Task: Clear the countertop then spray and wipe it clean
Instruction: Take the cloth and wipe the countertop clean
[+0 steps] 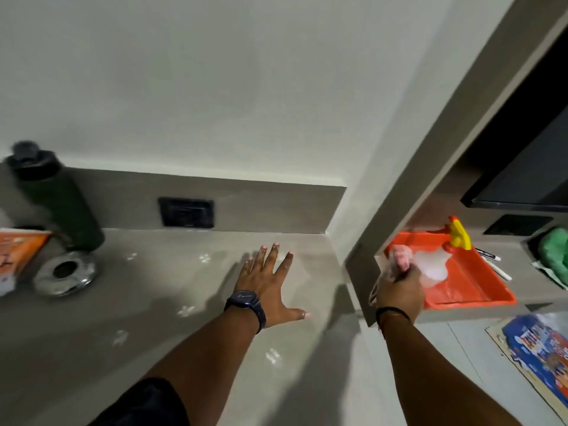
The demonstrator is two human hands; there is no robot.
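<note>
The grey countertop carries small white marks. My left hand, with a dark watch on its wrist, lies flat on it with the fingers spread and holds nothing. My right hand reaches past a wall edge into an orange tray on a lower shelf. Its fingers are closed on a blurred pale pink object; I cannot tell what this is. A clear spray bottle with a yellow and orange trigger head lies in the tray, right beside that hand.
A dark green bottle, a round metal dish and an orange box stand at the counter's left. A black socket is in the backsplash. White markers, a green cloth and a colourful box lie to the right.
</note>
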